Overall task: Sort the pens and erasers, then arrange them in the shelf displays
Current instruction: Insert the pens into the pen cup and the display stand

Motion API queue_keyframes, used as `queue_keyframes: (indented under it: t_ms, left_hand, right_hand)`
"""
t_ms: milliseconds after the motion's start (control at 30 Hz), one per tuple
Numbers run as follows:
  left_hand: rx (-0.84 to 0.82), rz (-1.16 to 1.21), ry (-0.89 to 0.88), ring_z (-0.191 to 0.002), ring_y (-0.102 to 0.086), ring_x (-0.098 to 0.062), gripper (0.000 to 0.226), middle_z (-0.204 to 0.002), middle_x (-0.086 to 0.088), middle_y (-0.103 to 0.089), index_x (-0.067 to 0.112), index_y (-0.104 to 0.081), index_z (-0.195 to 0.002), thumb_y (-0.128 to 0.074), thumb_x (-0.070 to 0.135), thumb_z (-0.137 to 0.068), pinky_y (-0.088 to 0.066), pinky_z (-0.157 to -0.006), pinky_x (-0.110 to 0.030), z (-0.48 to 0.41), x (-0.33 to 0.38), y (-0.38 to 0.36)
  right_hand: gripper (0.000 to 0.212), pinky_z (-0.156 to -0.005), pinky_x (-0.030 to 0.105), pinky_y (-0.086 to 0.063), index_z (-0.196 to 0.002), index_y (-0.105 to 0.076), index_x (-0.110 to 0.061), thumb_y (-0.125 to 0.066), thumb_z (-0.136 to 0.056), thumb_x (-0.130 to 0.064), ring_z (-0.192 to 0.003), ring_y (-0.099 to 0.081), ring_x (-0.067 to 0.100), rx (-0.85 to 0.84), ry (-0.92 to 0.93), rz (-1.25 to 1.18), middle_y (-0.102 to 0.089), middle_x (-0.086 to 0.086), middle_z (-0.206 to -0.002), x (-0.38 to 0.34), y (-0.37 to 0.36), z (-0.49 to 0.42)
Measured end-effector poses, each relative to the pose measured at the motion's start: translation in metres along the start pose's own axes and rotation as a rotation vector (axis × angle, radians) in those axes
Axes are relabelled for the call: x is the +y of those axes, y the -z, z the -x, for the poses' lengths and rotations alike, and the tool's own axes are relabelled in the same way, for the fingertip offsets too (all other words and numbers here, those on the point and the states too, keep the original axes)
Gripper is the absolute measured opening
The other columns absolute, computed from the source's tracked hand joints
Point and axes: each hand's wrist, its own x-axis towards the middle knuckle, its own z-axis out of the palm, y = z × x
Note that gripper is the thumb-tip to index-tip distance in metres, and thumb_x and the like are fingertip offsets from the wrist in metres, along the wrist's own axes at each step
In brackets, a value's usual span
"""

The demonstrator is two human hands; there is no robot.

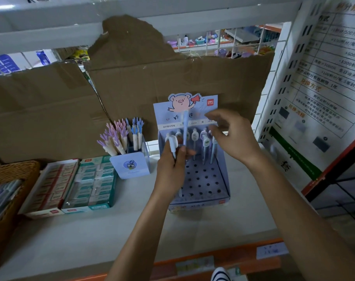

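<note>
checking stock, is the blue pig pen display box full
No, the blue cardboard display box holds pens only in back; its front holes are empty.

Your left hand (171, 167) grips two pale pens (185, 128) upright over the pig-topped display box (225, 185) (other pens (205, 147) stand in its back row), while your right hand (231, 138) hovers just beside them, fingers loosely spread, with eraser boxes (87, 181) further left.
</note>
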Motion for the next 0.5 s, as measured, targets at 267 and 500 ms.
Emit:
queue_keyframes:
  t_ms: [267,500]
  left_hand:
    - [-0.103,-0.165,-0.063,-0.079,-0.058,-0.025,0.013,-0.084,0.014,-0.066,0.029,-0.052,-0.100,-0.040,0.024,-0.101,-0.047,-0.070,-0.025,0.003,-0.001,-0.003]
    - [0.132,-0.480,-0.254,-0.087,-0.049,-0.025,0.039,-0.086,0.000,-0.052,0.015,-0.055,-0.088,-0.030,0.044,-0.098,-0.040,-0.077,-0.036,0.000,-0.007,0.002]
  right_hand:
    - [0.016,-0.076,0.033,-0.055,-0.100,-0.070,-0.016,-0.069,-0.084,-0.016,-0.069,-0.064,0.001,-0.079,-0.088,-0.240,-0.070,-0.004,-0.087,-0.013,0.000,-0.007]
    - [0.032,-0.093,0.029,-0.051,-0.111,-0.059,-0.016,-0.070,-0.082,-0.007,-0.102,-0.064,0.010,-0.001,-0.158,-0.284,-0.066,-0.003,-0.111,-0.008,0.009,-0.014]
